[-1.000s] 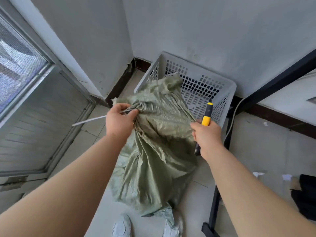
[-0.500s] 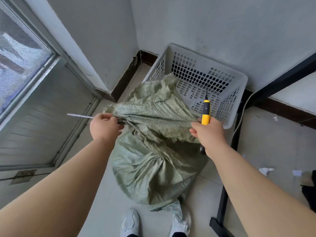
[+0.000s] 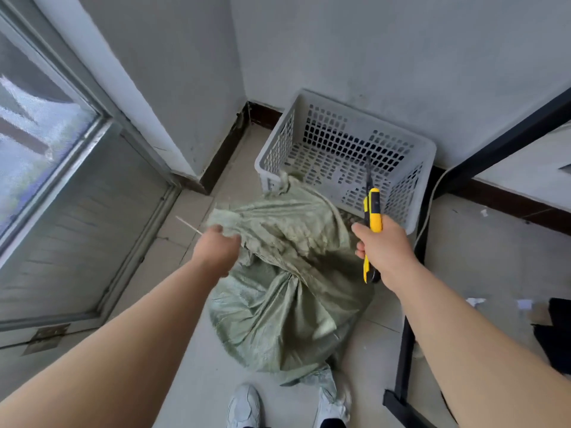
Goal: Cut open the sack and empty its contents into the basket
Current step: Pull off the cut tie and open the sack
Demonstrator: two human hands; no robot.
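Note:
A green woven sack (image 3: 287, 291) lies slumped on the floor in front of me, its top edge spread toward a white perforated plastic basket (image 3: 426, 149) in the corner. One sack corner rests on the basket's near rim. My left hand (image 3: 216, 250) grips the sack's left top edge together with a thin white strip (image 3: 188, 225) that sticks out to the left. My right hand (image 3: 384, 251) holds a yellow and black utility knife (image 3: 372, 211), blade pointing up toward the basket, next to the sack's right edge. Only mesh shows through the basket's floor.
A door with a glass pane (image 3: 46, 168) stands at the left. A black metal table frame (image 3: 408, 335) runs along the right beside the sack. My white shoes (image 3: 244, 406) are at the bottom edge. Paper scraps and a dark object (image 3: 556, 329) lie at the right.
The sack has dropped lower and slid back out of the basket, with only a corner on its rim. Both hands have moved down and apart, still holding the sack's edges.

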